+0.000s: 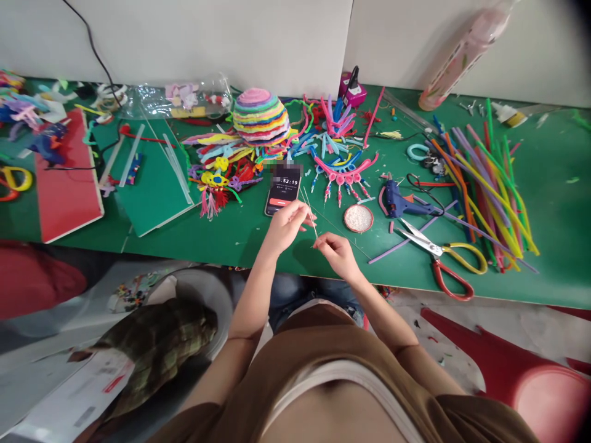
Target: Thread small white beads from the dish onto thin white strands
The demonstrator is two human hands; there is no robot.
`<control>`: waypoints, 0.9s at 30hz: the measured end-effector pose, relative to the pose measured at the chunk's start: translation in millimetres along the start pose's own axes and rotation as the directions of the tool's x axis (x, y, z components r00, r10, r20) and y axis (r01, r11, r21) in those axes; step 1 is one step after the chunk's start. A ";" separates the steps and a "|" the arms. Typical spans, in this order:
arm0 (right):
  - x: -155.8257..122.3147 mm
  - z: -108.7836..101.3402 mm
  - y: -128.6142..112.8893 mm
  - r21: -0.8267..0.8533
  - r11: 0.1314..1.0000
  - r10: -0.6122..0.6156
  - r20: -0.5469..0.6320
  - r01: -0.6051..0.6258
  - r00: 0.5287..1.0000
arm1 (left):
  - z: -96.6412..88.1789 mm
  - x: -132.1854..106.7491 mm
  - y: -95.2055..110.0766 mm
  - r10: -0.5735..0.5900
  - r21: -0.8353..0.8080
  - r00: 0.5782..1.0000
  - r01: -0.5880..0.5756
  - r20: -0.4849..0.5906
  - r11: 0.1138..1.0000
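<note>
Thin pale strands (311, 216), like thread or fine wire, run between my two hands. My left hand (287, 226) pinches them, with the other fingers loosely curled. At their lower end, my right hand (338, 251) has its thumb and fingertips pressed together on them. Just beyond the left hand lies a phone (282, 189) showing a timer. A small round dish of white beads (358, 218) sits to the right of the strands. Behind it is a pink and blue pipe-cleaner piece with beaded dangles (344, 177). Another fine strand trails across the table towards the right.
Scissors (438, 249), a blue glue gun (406, 202) and bundled pipe cleaners (496, 197) lie to the right. A striped yarn hat (261, 120) stands behind. Red (64, 184) and green boards (148, 197) lie left; a bottle (464, 55) leans at the back wall.
</note>
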State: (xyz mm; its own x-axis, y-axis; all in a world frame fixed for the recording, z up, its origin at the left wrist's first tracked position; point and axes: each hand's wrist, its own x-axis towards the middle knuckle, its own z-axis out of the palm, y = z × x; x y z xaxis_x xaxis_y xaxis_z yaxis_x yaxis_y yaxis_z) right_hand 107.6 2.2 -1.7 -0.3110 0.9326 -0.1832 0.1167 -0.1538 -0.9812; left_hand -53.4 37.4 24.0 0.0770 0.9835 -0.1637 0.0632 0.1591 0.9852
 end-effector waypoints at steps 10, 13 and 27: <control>-2.6 3.7 0.7 0.044 0.998 -0.049 0.039 0.047 0.998 | 3.4 6.9 -9.1 -0.136 -0.410 0.991 0.119 -0.014 0.904; -5.0 4.8 0.5 0.076 0.997 -0.032 0.055 0.028 0.998 | 6.3 8.9 -13.8 -0.148 -0.519 0.989 0.127 0.001 0.845; -9.8 9.2 4.9 0.120 0.993 -0.001 0.011 0.000 1.000 | 23.0 10.2 0.2 -0.219 -0.662 0.975 0.138 -0.041 0.736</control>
State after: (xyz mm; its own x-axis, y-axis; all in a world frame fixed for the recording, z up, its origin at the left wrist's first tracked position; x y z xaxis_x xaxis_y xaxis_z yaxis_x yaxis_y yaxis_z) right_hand 102.6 -10.7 -5.3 -0.3211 0.9293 -0.1827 0.0032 -0.1918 -0.9814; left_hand -29.7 45.5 21.4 0.0207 0.9275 -0.3731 -0.6021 0.3095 0.7360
